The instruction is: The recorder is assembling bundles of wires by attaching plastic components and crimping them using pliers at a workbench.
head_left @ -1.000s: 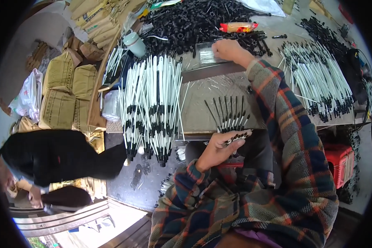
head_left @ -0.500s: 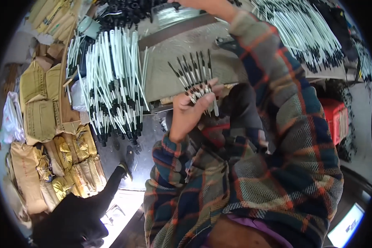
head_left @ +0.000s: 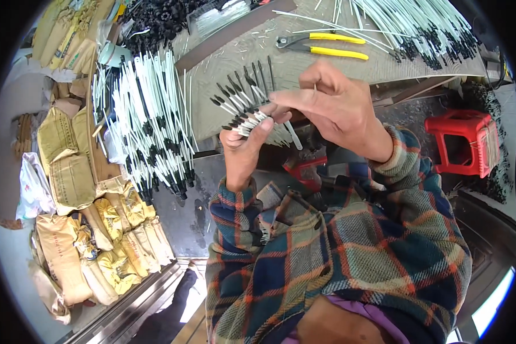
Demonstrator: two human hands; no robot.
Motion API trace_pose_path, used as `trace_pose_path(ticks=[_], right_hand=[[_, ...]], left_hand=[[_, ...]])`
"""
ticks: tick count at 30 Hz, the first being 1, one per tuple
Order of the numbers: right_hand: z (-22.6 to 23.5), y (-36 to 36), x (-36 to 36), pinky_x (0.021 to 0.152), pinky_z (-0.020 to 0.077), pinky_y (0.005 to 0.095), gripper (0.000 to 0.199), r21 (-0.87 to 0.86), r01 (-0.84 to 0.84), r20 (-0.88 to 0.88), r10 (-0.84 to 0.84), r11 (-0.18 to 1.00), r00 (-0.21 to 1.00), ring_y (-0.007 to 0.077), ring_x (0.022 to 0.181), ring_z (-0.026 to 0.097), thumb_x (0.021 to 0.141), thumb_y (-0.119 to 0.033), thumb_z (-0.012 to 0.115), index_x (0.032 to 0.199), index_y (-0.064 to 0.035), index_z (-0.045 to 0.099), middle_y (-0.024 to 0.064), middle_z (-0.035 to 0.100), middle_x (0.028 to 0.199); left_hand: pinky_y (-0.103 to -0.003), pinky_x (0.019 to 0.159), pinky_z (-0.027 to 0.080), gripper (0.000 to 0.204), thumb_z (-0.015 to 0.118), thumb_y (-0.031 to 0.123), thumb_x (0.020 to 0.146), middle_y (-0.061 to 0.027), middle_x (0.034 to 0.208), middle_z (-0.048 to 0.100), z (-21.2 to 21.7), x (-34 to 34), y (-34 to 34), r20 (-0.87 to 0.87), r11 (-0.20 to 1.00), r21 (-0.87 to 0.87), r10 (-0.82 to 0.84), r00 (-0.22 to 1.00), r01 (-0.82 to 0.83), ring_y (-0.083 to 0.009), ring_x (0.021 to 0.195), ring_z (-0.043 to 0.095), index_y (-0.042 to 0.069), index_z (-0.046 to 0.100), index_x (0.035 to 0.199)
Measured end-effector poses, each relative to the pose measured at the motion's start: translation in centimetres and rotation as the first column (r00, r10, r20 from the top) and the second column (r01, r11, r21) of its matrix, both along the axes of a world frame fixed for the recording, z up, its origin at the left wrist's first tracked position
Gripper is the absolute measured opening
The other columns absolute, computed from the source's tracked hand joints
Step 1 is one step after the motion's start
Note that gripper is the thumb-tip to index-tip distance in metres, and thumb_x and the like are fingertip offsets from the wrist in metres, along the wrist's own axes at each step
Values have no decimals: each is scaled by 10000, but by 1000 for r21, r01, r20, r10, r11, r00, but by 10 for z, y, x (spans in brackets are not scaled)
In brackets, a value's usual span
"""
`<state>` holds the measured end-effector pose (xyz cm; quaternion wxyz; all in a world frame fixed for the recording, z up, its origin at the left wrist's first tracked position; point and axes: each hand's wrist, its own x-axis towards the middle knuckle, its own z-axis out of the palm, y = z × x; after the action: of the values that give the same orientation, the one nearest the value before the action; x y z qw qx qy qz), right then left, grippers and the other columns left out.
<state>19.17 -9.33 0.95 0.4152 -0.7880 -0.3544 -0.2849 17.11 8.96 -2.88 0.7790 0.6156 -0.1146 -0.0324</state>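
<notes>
My left hand (head_left: 242, 153) is closed round a fan of small brushes (head_left: 230, 96) with dark pointed tips and white handles. The tips point up and away from me, and the thumb presses across the handles. One longer white handle hangs below the fingers on the right side. Just right of the fan is my right hand (head_left: 344, 112), its forefinger stretched to the brushes and the other fingers curled in. Something thin and small shows between its fingers, too small to name. Both hands are above the near edge of the worktable (head_left: 212, 109).
Long white sticks with black ends lie bundled at left (head_left: 155, 109) and at far right (head_left: 424, 28). Yellow-handled pliers (head_left: 338, 53), a dark bar (head_left: 229, 35), a clear tray (head_left: 221, 18) and a heap of black pieces (head_left: 155, 24) occupy the table. Brown packages (head_left: 69, 172) sit left; a red stool (head_left: 470, 140) stands right.
My right hand has come back from the far side of the table to the brushes in my left hand. The left hand has shifted slightly left. The pliers now show fully.
</notes>
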Motion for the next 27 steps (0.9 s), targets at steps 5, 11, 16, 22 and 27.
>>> trace_pose_path(ticks=[5,11,16,22,27], right_hand=[[-6,-3,5,461,386,218,404,5,-28,35,28,1000,999,113,564,484,666,63,633,1038,-95,651,39,422,735],[-4,-3,5,463,377,223,430,55,-48,-6,49,997,999,120,557,464,651,71,613,1038,-112,653,37,420,736],[-1,-2,7,452,379,234,440,12,-21,23,20,1000,1000,123,542,447,623,61,614,1008,-144,665,23,428,731],[7,-1,6,431,349,229,425,-34,-39,15,40,999,999,122,525,425,625,44,618,994,-160,669,16,434,734],[6,0,15,445,357,223,387,-23,-109,24,109,994,994,118,546,431,658,44,622,991,-148,668,22,430,739]], left_hand=[[-283,814,451,261,596,65,832,-110,966,637,-2,0,0,31,998,6,62,998,-62,-166,878,597,-66,591,1058],[-277,783,456,219,620,41,805,-86,945,642,-14,1,8,35,995,-7,100,994,-100,-134,847,585,-49,612,1004],[-280,785,418,184,642,69,794,-32,939,599,-7,-2,2,-38,991,-12,131,991,-131,-108,843,538,10,591,961],[-219,666,439,168,654,9,773,-9,853,617,-15,-1,8,5,988,18,154,988,-154,-71,739,538,4,606,934],[-211,631,426,135,676,44,769,8,813,601,-14,-1,7,5,985,37,167,986,-167,-61,705,520,18,599,878]])
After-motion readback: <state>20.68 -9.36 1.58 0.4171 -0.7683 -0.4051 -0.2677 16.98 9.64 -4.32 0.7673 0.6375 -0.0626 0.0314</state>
